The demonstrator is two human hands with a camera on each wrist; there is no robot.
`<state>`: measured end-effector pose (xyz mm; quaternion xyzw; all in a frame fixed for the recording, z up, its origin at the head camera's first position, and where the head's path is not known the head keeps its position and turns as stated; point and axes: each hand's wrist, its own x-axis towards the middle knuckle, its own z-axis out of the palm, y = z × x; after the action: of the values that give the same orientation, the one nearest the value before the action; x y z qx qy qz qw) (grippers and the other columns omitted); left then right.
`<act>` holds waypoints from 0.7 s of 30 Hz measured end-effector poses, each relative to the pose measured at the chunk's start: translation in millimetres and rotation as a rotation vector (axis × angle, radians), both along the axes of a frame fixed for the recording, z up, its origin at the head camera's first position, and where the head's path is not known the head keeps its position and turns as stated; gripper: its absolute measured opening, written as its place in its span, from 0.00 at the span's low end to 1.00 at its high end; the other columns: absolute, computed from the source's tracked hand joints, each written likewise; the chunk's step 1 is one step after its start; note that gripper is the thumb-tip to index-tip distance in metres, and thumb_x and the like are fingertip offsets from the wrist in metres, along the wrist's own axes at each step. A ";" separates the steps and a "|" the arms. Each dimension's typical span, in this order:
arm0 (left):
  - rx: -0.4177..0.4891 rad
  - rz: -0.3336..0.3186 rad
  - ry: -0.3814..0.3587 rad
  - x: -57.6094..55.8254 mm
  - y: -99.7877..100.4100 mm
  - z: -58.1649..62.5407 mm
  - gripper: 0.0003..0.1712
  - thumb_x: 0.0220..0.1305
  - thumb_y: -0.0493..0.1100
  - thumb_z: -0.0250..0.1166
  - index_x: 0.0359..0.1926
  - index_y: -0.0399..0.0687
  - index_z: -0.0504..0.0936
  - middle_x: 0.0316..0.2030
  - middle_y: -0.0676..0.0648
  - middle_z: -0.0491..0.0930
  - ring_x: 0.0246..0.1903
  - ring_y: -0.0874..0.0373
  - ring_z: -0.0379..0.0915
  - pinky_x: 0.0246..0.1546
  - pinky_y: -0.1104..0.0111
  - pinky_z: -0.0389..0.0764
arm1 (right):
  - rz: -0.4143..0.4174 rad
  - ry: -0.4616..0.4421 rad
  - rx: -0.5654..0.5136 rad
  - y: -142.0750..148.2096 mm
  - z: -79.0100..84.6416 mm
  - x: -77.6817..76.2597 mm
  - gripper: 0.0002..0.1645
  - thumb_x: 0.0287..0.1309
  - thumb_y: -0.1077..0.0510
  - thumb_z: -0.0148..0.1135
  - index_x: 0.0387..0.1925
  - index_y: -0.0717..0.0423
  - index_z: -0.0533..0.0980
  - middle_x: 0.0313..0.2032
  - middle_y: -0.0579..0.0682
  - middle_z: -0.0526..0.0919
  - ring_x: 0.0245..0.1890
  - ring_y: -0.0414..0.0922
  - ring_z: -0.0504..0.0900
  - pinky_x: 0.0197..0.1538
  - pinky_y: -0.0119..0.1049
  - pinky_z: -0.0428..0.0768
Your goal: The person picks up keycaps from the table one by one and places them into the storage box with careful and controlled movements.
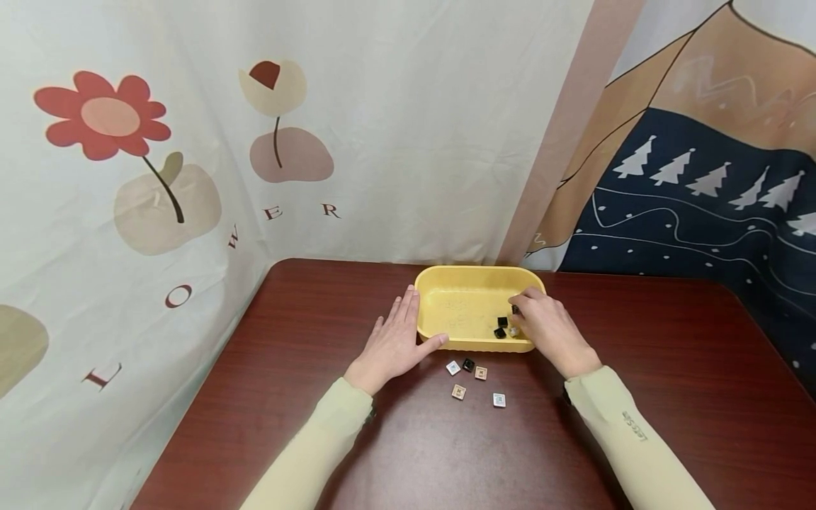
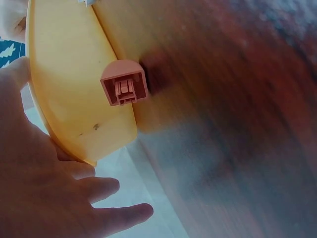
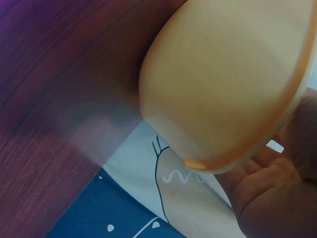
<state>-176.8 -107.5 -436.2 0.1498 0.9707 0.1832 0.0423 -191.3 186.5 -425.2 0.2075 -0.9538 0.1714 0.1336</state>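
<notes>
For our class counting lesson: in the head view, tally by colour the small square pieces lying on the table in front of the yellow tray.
White pieces: 2
Tan pieces: 2
Black piece: 1
Total: 5

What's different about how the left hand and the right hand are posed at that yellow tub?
The left hand is spread, its fingers straight; the fingers of the right hand are curled. The left hand lies against the left end of the yellow tub; the right hand reaches over the right end, fingertips inside. The left hand grips no piece; the right hand seems to pinch a small black piece. Both are bare, below pale sleeves.
</notes>
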 end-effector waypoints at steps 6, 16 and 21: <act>0.000 0.000 0.002 0.8 0.0 -0.1 0.63 0.67 0.80 0.49 0.83 0.42 0.41 0.83 0.45 0.38 0.80 0.44 0.42 0.72 0.38 0.57 | 0.019 0.050 -0.037 2.8 -3.1 0.7 0.15 0.60 0.66 0.72 0.48 0.66 0.85 0.43 0.58 0.84 0.37 0.54 0.85 0.43 0.50 0.85; -0.003 -0.004 0.000 1.7 0.2 1.1 0.63 0.67 0.80 0.49 0.83 0.42 0.41 0.83 0.45 0.38 0.80 0.44 0.42 0.71 0.38 0.57 | -0.090 0.162 -0.233 18.5 -0.5 20.3 0.13 0.67 0.61 0.69 0.49 0.65 0.84 0.47 0.58 0.84 0.47 0.55 0.84 0.52 0.56 0.82; -0.005 -0.003 -0.005 1.1 0.3 1.1 0.63 0.67 0.80 0.49 0.83 0.42 0.41 0.83 0.46 0.38 0.80 0.44 0.43 0.72 0.38 0.57 | -0.155 0.140 -0.251 27.0 -1.1 32.6 0.18 0.71 0.55 0.66 0.54 0.64 0.83 0.53 0.60 0.84 0.55 0.58 0.81 0.58 0.59 0.77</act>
<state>-175.7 -107.3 -435.0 0.1506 0.9708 0.1809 0.0453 -158.8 213.5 -426.3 0.1266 -0.9264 0.2635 0.2373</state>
